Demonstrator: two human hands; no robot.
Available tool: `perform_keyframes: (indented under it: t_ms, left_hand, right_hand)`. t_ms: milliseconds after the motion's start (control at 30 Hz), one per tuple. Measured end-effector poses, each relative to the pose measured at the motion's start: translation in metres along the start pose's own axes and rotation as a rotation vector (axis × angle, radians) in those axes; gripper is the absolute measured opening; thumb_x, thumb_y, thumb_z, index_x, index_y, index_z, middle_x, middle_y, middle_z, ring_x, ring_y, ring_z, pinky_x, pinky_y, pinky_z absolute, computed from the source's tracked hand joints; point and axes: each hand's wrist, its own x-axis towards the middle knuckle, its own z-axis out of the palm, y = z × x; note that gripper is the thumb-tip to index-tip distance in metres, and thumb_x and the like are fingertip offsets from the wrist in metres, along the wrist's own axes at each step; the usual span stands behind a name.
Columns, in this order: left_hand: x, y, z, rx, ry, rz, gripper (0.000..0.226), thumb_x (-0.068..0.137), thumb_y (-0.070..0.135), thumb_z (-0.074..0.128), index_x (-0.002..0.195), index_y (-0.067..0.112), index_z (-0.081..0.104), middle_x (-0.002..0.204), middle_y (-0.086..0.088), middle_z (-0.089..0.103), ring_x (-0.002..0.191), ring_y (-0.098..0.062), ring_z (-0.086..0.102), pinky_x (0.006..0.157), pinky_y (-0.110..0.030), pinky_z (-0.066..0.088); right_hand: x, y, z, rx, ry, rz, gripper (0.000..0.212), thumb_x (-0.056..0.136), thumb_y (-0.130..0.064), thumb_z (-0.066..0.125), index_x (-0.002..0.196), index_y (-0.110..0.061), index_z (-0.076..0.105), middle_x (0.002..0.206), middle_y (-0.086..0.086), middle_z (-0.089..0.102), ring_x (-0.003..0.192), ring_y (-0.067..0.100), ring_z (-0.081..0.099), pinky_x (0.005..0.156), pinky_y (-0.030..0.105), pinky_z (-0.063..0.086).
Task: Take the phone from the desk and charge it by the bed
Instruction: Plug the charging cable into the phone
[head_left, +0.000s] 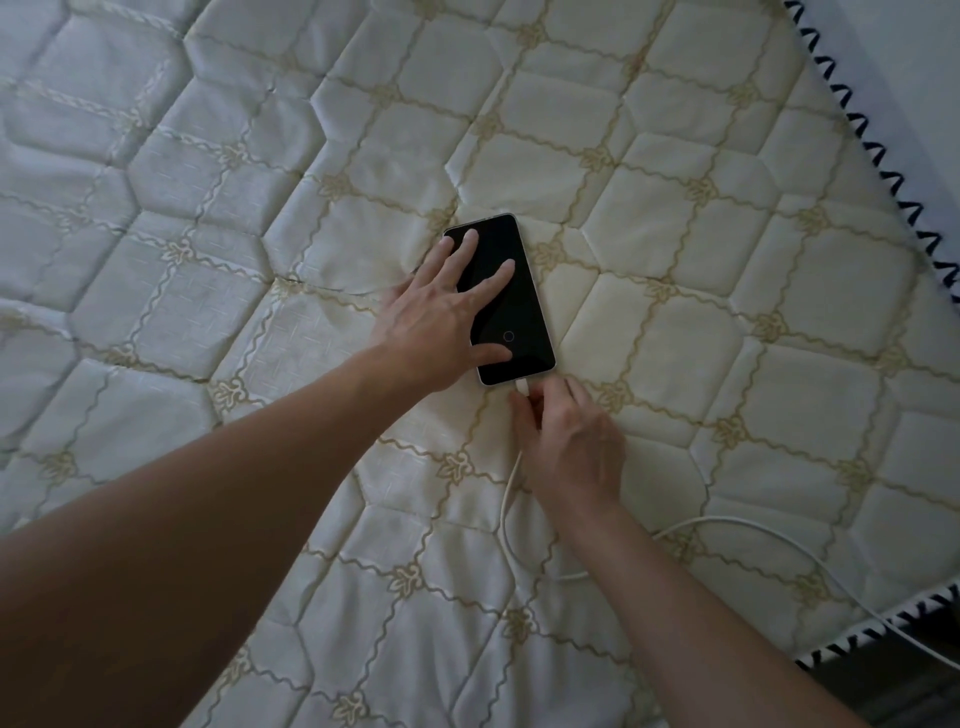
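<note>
A black-screened phone (511, 312) with a pale rim lies face up on the quilted white mattress (727, 312). A small circle shows near the bottom of its dark screen. My left hand (441, 317) rests flat on the phone's left side, fingers spread over the glass. My right hand (571, 441) pinches the white plug of the charging cable (522, 387), which sits at the phone's bottom edge. The cable (506, 514) loops back under my right wrist and runs off the mattress at the lower right.
The mattress has a gold stitched lattice and a border with dark zigzag trim (883, 171) along the right edge. Beyond the lower right corner there is a dark floor (914, 691). A pale surface (914, 62) lies past the top right edge.
</note>
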Motion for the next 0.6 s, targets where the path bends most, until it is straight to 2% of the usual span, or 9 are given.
perform_keyframes:
  t_ms: [200, 367, 500, 600]
  left_hand:
    - [0.001, -0.001, 0.001, 0.002, -0.01, 0.013, 0.09, 0.084, 0.065, 0.056, 0.153, 0.045, 0.003, 0.165, 0.002, -0.014, 0.152, -0.019, -0.012, 0.119, -0.046, 0.015]
    - [-0.002, -0.003, 0.001, -0.016, 0.039, 0.037, 0.094, 0.083, 0.067, 0.056, 0.154, 0.043, 0.0, 0.166, 0.002, -0.013, 0.152, -0.019, -0.01, 0.122, -0.046, 0.013]
    - [-0.018, 0.001, 0.004, -0.086, 0.144, -0.068, 0.093, 0.087, 0.07, 0.045, 0.155, 0.032, -0.006, 0.166, 0.002, -0.007, 0.152, -0.015, -0.005, 0.124, -0.041, 0.01]
    - [-0.036, 0.0, 0.008, -0.1, 0.192, -0.151, 0.087, 0.089, 0.07, 0.04, 0.156, 0.029, 0.002, 0.166, 0.003, 0.004, 0.152, -0.015, 0.004, 0.123, -0.042, 0.015]
  right_hand:
    - [0.0, 0.002, -0.002, -0.026, -0.003, -0.046, 0.02, 0.094, -0.033, 0.059, 0.091, -0.013, 0.061, 0.084, 0.004, 0.065, 0.07, 0.028, 0.062, 0.055, 0.031, 0.04]
    - [0.006, 0.001, -0.009, -0.059, -0.079, -0.027, 0.025, 0.095, -0.037, 0.052, 0.093, -0.014, 0.059, 0.09, 0.004, 0.064, 0.079, 0.028, 0.062, 0.059, 0.032, 0.038]
    - [0.011, -0.002, -0.023, -0.075, -0.149, -0.063, 0.026, 0.093, -0.04, 0.05, 0.092, -0.015, 0.056, 0.092, 0.002, 0.062, 0.079, 0.027, 0.061, 0.06, 0.033, 0.042]
    - [0.016, 0.001, -0.032, -0.115, -0.106, -0.08, 0.027, 0.09, -0.042, 0.052, 0.089, -0.015, 0.058, 0.09, 0.003, 0.062, 0.077, 0.03, 0.061, 0.059, 0.033, 0.041]
